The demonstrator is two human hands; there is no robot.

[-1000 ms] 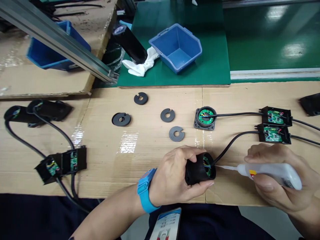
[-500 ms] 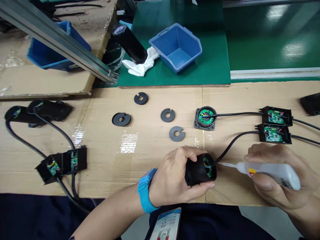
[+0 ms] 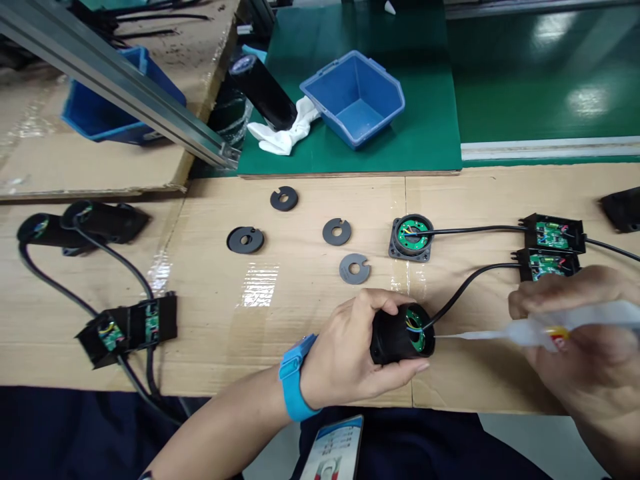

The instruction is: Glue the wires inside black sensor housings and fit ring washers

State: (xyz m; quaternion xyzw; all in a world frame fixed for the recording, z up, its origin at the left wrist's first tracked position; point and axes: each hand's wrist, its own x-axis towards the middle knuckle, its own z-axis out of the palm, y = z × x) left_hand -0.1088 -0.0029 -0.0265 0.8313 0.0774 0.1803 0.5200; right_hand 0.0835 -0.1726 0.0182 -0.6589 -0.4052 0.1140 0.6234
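Note:
My left hand point(image 3: 350, 350) is closed around a black cylindrical housing point(image 3: 393, 339), its open end turned to the right. Inside that end a green circuit board point(image 3: 416, 320) and thin coloured wires show. A black cable point(image 3: 463, 285) runs from it to an open black box with a circuit board point(image 3: 547, 265), partly behind my right hand. My right hand point(image 3: 575, 340), somewhat blurred, grips a translucent glue bottle point(image 3: 525, 333) with a long thin nozzle. The nozzle tip is at the housing's right rim; whether it touches I cannot tell.
Several slotted black discs point(image 3: 337, 231) lie on the cardboard-covered table point(image 3: 300, 287). A square-flanged black housing point(image 3: 411, 237) stands cabled to another box point(image 3: 554, 233). More cabled housings point(image 3: 107, 220) lie left. Behind are a blue bin point(image 3: 354, 100), a white glove point(image 3: 285, 137) and a black cylinder point(image 3: 263, 92).
My right hand has shifted right and turned the glue bottle, so its nozzle tip sits slightly lower on the housing's rim. My left hand and the housing have barely moved.

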